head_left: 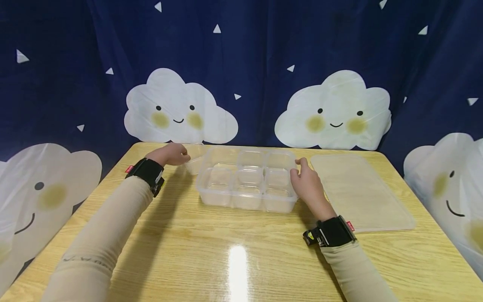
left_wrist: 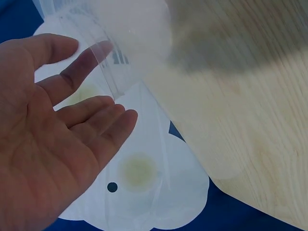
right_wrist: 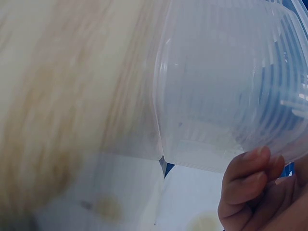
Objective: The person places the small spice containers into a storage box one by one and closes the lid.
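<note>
A large clear plastic storage box (head_left: pixel 247 203) stands on the table with several small clear bins (head_left: pixel 250 176) inside. Its back left section holds no bin. Beside that left end is a separate small clear bin (head_left: pixel 194 163). My left hand (head_left: pixel 170 154) is at this bin's outer side. In the left wrist view, the index finger (left_wrist: pixel 77 74) shows through the clear wall, and the thumb stands apart from the plastic. At the large box's right end, my right hand (head_left: pixel 308 182) holds the rim. Its curled fingers (right_wrist: pixel 248 175) lie against the outer wall, thumb mostly hidden.
A flat translucent lid (head_left: pixel 366 193) lies on the wooden table (head_left: pixel 200 247) to the right of the box. Behind the table hangs a dark blue curtain (head_left: pixel 253 84) with smiling clouds. Both wrists wear black camera straps.
</note>
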`<state>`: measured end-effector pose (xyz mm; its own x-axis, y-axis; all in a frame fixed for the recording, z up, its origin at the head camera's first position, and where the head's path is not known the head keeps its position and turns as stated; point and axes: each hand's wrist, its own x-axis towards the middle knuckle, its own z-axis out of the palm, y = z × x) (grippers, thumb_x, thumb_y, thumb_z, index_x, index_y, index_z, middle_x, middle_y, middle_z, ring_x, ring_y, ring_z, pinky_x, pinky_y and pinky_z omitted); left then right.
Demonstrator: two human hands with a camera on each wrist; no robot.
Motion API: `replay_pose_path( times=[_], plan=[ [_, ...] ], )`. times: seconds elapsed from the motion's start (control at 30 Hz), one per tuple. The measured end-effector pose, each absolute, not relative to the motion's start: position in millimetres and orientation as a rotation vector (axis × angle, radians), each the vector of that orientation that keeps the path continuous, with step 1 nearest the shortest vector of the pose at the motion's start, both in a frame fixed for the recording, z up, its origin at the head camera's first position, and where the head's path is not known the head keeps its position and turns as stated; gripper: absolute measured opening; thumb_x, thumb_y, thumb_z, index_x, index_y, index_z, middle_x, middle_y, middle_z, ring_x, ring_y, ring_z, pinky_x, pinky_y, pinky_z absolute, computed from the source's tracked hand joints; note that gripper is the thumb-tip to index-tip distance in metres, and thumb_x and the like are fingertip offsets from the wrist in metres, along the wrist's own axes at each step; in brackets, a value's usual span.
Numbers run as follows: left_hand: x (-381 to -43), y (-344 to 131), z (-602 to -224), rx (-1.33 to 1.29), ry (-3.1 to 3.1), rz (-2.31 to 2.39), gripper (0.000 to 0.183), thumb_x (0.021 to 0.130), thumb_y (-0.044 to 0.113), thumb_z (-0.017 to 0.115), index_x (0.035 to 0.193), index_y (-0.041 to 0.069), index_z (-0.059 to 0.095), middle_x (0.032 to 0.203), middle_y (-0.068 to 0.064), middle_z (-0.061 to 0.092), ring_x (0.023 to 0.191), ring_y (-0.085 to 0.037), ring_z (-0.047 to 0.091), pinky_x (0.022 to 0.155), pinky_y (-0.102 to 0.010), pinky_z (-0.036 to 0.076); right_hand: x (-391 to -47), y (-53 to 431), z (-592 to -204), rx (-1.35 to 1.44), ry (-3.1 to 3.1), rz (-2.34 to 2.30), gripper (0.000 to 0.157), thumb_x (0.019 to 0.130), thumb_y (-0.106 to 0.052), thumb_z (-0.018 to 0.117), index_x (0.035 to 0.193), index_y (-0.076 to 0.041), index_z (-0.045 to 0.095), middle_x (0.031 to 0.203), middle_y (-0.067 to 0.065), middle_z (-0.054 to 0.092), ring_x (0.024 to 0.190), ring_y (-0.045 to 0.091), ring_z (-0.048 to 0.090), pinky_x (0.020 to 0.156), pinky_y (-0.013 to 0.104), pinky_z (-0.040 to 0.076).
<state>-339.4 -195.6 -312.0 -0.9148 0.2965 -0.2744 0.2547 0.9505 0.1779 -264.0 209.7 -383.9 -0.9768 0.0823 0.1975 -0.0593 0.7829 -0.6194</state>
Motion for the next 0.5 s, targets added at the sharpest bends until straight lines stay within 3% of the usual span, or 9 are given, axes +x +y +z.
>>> replay_pose_path(
  times=[0.07,0.17,0.33,0.5],
  plan=[
    [-341,-198,-314,0.362,2.819,0.237,0.037,0.103,0.028,0.050,0.082,0.001,0.062,0.078,-0.007,0.056,0.073,-0.021,0.054,0.071,-0.036,0.045,-264,210,-384,-0.016,-2.760,0.971,0.045,0.101,-0.020,0.040,0.141,-0.001,0.046,0.074,0.010,0.049,0.063,0.027,0.046,0.057,0.036,0.035],
    [-342,-201,-316,0.322,2.834,0.243,0.047,0.102,0.041,0.055,0.067,0.009,0.049,0.065,0.002,0.033,0.061,-0.014,0.035,0.061,-0.031,0.032,-264,210,-384,-0.014,-2.756,0.970,0.046,0.101,-0.021,0.039,0.141,-0.001,0.047,0.075,0.011,0.051,0.064,0.027,0.047,0.058,0.036,0.036],
    [-342,-204,-320,0.288,2.861,0.233,0.060,0.095,0.059,0.061,0.064,0.009,0.052,0.063,0.003,0.031,0.059,-0.014,0.035,0.059,-0.031,0.033,-264,209,-383,-0.008,-2.755,0.972,0.047,0.101,-0.022,0.037,0.141,0.000,0.046,0.075,0.010,0.050,0.063,0.027,0.046,0.057,0.036,0.035],
    [-340,-204,-323,0.218,2.904,0.238,0.068,0.086,0.068,0.068,0.058,0.013,0.038,0.062,0.003,0.027,0.057,-0.014,0.033,0.058,-0.031,0.031,-263,208,-383,-0.013,-2.757,0.972,0.048,0.101,-0.023,0.037,0.141,0.000,0.046,0.075,0.010,0.049,0.064,0.026,0.046,0.057,0.035,0.035]
  ],
)
